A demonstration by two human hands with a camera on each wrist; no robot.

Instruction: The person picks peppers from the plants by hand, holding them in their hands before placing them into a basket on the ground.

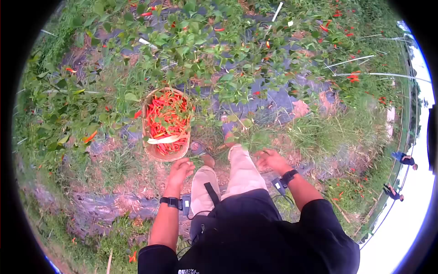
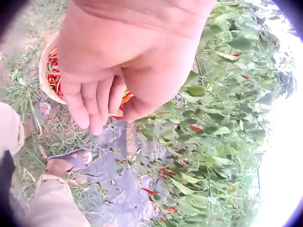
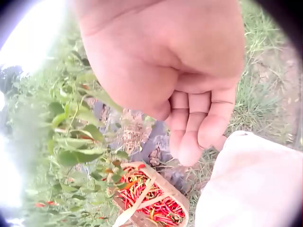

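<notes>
A: Where do we place the basket (image 1: 159,156) relative to the hands?

B: In the head view we see it on the ground, ahead of the left hand (image 1: 179,171) and slightly to its left. Its near rim appears just beyond the fingers; we cannot tell the height between them.

A: And the right hand (image 1: 273,160)?

B: Farther off. From there the basket lies across to the left and a little ahead, with the feet (image 1: 197,147) between. We judge the left hand the nearer, and any reach to the basket shorter from that side.

A: How does its long axis run?

B: Roughly fore and aft, away from our body. The pale handle (image 1: 164,139) crosses the short way, over the nearer part of the red chillies (image 1: 167,112) inside.

A: What state do we note in each grip?

B: Left: relaxed, fingers gently bent and close together, a gap between them and the thumb; we see nothing held. Right: fingers loosely bent toward the palm, again with nothing visible in them, though the hollow of the palm is partly hidden. Neither hand appears to touch the basket.
</notes>
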